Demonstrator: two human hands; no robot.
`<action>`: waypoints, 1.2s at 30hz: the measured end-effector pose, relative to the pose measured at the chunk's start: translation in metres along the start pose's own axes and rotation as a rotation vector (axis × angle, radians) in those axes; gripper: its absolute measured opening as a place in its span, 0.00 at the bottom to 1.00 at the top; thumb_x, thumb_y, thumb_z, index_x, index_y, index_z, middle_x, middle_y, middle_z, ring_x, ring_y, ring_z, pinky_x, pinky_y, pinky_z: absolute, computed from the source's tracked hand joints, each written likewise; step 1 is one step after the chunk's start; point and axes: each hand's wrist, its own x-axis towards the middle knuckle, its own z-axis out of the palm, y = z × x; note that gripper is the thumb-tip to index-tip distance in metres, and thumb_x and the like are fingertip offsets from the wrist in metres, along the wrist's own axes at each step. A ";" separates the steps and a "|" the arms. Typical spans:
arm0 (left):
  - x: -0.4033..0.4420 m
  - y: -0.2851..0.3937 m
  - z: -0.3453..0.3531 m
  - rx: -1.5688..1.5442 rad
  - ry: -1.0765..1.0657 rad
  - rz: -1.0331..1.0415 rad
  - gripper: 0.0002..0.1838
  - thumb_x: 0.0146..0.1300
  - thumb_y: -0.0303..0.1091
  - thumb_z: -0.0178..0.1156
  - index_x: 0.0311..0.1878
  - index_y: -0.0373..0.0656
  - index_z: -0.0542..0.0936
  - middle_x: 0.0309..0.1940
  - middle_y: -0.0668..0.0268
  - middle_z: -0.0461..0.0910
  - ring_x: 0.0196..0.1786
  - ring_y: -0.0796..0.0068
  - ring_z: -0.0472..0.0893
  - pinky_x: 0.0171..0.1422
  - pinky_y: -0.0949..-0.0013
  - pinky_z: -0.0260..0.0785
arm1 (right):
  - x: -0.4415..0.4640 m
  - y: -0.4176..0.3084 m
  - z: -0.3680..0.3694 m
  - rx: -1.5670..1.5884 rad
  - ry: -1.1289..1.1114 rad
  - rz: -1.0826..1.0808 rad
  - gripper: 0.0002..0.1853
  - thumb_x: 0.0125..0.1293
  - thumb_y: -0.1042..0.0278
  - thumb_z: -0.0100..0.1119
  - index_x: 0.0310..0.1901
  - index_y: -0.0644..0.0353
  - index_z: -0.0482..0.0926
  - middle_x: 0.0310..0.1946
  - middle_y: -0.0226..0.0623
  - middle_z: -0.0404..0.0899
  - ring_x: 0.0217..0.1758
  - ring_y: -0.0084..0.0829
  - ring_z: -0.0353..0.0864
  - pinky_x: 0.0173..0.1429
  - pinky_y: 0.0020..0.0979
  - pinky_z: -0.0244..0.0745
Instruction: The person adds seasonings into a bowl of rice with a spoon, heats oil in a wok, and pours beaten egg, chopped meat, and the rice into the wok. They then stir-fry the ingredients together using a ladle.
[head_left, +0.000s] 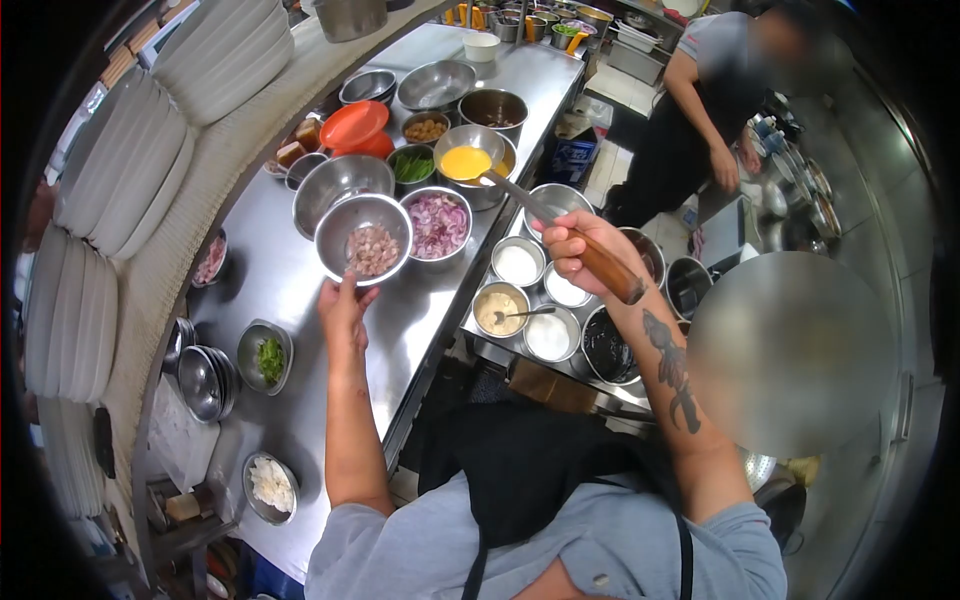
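My left hand (347, 312) is closed on the rim of a steel bowl (332, 252) with diced pinkish meat (373, 250) in it. The bowl is tilted slightly toward me above the steel counter. In my right hand (574, 244) is the wooden handle of a long ladle (608, 266). The ladle's cup, at the far end, carries yellow liquid (466, 163) that looks like beaten egg, over a container behind it. Between the two hands sits a bowl of chopped red onion (438, 222). Chopped greens (411, 167) stand just beyond it.
On the lower shelf at right are tubs of white powder (517, 264) and a tan paste (500, 308) with a spoon. Stacked plates (130, 170) line the left shelf. Bowls of greens (270, 360) and white pieces (271, 483) stand on the counter (300, 410). Another person (690, 120) works at upper right.
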 end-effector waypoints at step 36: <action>-0.243 -0.124 0.315 0.067 -1.107 -0.296 0.07 0.67 0.30 0.54 0.41 0.35 0.71 0.38 0.56 0.80 0.34 0.68 0.82 0.39 0.69 0.78 | -0.410 0.205 0.033 0.180 0.273 -0.875 0.23 0.67 0.71 0.40 0.61 0.73 0.62 0.27 0.31 0.66 0.13 0.16 0.66 0.14 0.23 0.67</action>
